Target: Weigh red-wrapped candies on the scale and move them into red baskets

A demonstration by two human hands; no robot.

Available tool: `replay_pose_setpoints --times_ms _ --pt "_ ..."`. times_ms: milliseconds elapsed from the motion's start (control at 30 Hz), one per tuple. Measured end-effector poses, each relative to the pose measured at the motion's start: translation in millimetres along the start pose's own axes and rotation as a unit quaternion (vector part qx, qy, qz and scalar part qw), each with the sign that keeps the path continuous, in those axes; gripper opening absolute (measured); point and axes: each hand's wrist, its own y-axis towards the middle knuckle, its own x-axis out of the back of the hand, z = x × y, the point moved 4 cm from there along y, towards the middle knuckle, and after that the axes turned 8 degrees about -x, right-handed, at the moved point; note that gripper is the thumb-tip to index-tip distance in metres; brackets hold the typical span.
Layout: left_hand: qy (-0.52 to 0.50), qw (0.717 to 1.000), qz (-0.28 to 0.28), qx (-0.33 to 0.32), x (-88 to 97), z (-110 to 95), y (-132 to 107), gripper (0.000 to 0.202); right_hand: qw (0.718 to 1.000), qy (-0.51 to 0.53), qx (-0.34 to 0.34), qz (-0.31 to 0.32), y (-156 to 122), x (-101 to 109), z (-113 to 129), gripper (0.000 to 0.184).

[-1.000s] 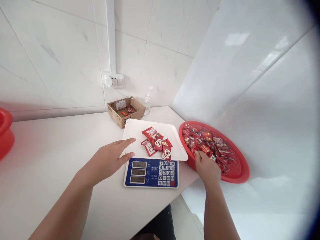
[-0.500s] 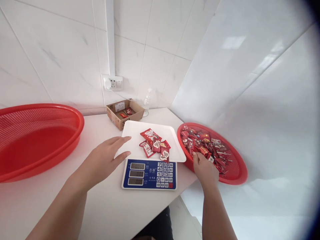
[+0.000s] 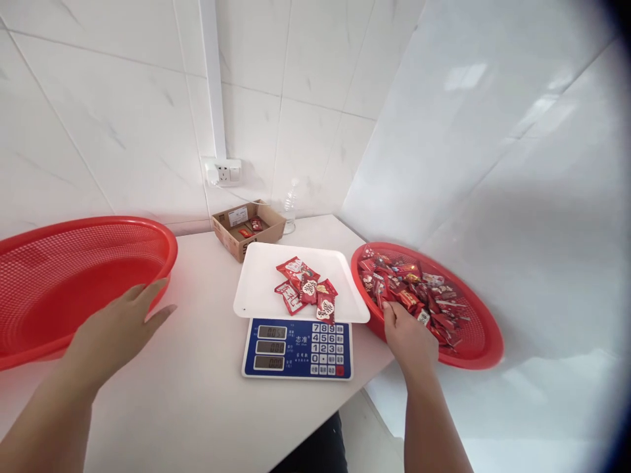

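Note:
My left hand [image 3: 118, 328], fingers apart and holding nothing, is at the near right side of a red plastic basket [image 3: 172, 246]; whether it touches the rim I cannot tell. My right hand [image 3: 410, 338] grips the near left rim of a second red basket [image 3: 486, 322], which holds many red-wrapped sweets [image 3: 394, 282]. Between my hands stands a digital scale [image 3: 298, 348] with a white weighing tray [image 3: 256, 276]. Several red sweet packets [image 3: 309, 289] lie in a loose pile on that tray. Its display is faint.
Behind the scale sits an open cardboard box [image 3: 234, 246] with a few red packets inside. A clear plastic bottle [image 3: 290, 197] stands by the tiled wall. A plug with a cable is in the wall socket [image 3: 223, 172]. The white table [image 3: 197, 420] ends at a slanting front edge.
My left hand has moved left, from beside the weighing tray to the left basket. My right hand stays at the right basket's rim. The view has shifted slightly.

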Motion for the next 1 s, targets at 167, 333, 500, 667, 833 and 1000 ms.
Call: replay_pose_setpoints --times_ms 167,333,500,667,833,1000 --pt "0.042 0.996 0.074 -0.014 -9.8 -37 3 0.057 1.000 0.003 -0.003 0.005 1 0 0 0.051" --pt "0.021 0.996 0.061 -0.063 -22.2 -76 16 0.054 1.000 0.013 0.007 -0.003 0 0 0 0.049" --pt "-0.063 0.967 0.076 -0.234 -38.1 -143 33 0.050 1.000 0.017 0.013 -0.003 0 -2 -1 0.049" --pt "-0.093 0.921 0.128 -0.355 -50.9 -220 39 0.046 0.999 0.027 0.031 -0.005 0 -1 -1 0.049" --pt "-0.085 0.907 0.154 -0.382 -66.6 -261 51 0.052 0.999 0.029 0.042 0.005 -1 -1 -1 0.051" --pt "-0.073 0.906 0.155 -0.386 -72.0 -269 61 0.047 0.998 0.023 0.050 0.003 -2 2 1 0.049"
